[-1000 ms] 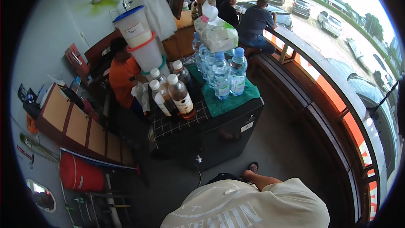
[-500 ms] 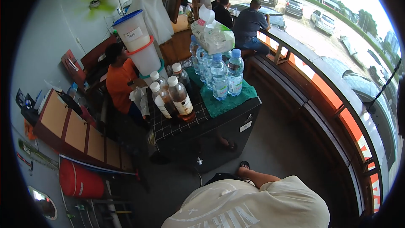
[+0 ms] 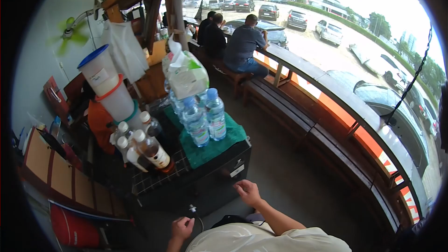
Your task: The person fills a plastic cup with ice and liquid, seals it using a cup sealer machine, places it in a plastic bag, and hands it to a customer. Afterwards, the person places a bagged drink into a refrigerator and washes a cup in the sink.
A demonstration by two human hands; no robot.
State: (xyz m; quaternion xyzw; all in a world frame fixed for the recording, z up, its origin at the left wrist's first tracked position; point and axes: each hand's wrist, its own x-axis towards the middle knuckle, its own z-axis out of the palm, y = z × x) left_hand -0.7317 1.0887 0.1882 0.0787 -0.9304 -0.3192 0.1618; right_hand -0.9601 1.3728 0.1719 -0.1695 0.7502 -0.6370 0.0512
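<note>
My left hand (image 3: 183, 227) is low in front of my light shirt, near the chest freezer's lower edge. Its fingers are loosely bent, and nothing shows in them. Before the black chest freezer (image 3: 212, 184) hangs my right hand (image 3: 248, 192), with fingers half curled and apart, also holding nothing visible. On the freezer stand several clear water bottles (image 3: 216, 117) on a green cloth (image 3: 198, 151). A tissue pack (image 3: 187, 75) rests on top of them. Left of these are several white-capped bottles of brown liquid (image 3: 156, 154).
Stacked tubs (image 3: 100, 72) stand behind the bottles. A person in an orange shirt (image 3: 100, 121) is partly hidden there. A long wooden bench (image 3: 298, 119) and counter (image 3: 326, 86) run along the right side. Several people (image 3: 242, 46) sit further ahead. A red container (image 3: 72, 226) is at lower left.
Both my hands have come into view at the bottom. My view has turned right, so the freezer and its bottles now appear lower and further left.
</note>
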